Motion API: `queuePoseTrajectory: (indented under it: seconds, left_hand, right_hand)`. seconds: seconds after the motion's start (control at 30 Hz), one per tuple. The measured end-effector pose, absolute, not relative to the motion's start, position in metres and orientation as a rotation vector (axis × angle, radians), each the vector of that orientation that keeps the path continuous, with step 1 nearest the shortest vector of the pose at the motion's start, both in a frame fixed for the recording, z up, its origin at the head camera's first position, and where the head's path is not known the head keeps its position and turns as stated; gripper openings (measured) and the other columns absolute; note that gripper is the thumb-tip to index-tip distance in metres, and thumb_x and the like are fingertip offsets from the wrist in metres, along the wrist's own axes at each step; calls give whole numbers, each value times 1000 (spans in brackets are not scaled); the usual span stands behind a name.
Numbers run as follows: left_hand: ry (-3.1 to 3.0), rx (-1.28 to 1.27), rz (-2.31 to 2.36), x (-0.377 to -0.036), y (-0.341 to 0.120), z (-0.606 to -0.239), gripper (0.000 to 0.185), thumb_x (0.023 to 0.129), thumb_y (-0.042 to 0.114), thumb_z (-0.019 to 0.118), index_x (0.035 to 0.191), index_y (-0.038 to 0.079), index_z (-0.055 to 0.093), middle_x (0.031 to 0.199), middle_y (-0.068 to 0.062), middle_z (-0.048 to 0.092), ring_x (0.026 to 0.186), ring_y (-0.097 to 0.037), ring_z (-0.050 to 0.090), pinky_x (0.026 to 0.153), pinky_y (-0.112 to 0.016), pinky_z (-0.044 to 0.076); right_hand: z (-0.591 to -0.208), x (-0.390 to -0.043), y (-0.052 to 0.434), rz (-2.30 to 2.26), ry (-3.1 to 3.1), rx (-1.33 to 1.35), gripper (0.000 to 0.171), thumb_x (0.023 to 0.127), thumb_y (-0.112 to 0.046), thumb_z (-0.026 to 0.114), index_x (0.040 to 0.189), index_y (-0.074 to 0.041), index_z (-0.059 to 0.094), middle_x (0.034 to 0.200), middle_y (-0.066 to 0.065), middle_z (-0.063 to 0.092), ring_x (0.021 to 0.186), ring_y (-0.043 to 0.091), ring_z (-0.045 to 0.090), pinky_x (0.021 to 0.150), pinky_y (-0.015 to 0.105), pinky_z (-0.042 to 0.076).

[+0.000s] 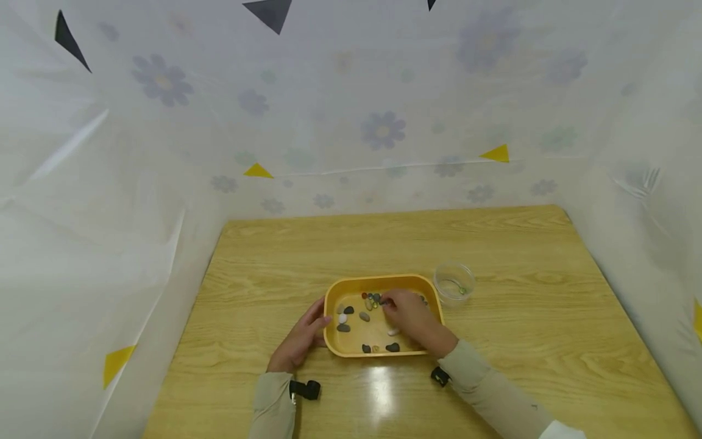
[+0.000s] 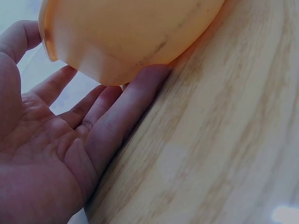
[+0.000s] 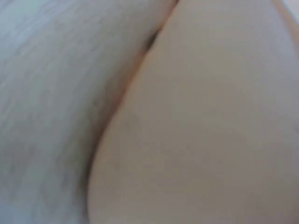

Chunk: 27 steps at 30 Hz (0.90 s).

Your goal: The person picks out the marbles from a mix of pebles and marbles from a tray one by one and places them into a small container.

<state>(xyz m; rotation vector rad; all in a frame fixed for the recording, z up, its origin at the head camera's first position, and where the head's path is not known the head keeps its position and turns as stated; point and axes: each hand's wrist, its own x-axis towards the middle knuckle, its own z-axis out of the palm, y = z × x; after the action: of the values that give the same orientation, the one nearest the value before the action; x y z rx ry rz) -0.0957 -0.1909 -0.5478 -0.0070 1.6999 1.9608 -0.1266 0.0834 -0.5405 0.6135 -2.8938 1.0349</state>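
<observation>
A yellow tray (image 1: 378, 278) sits near the front middle of the wooden table, with several small stones (image 1: 343, 327) scattered on its floor. My left hand (image 1: 314, 322) lies flat beside the tray's left end. In the left wrist view its straight fingers (image 2: 121, 107) touch the tray's outer wall (image 2: 131, 32). My right hand (image 1: 396, 308) reaches into the tray, its fingertips down at a cluster of coloured stones (image 1: 373, 299) near the far wall. The hand hides whether a stone is pinched. The right wrist view is a close blur of pale surfaces.
A small clear cup (image 1: 453, 283) stands just right of the tray, with a tiny green thing inside. The wooden table (image 1: 521, 341) is enclosed on three sides by white flowered sheeting (image 1: 384, 131).
</observation>
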Motion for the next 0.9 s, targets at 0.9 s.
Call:
queuePoseTrajectory:
  seconds: [0.9]
  left_hand:
    - [1719, 7, 1990, -101, -191, -568, 56, 97, 24, 51, 147, 25, 26, 150, -9, 23, 107, -36, 55, 73, -48, 54]
  right_hand:
    - [-489, -138, 194, 1034, -2791, 278, 21, 90, -16, 61, 105, -2, 67, 95, 10, 63, 83, 23, 60, 69, 41, 54]
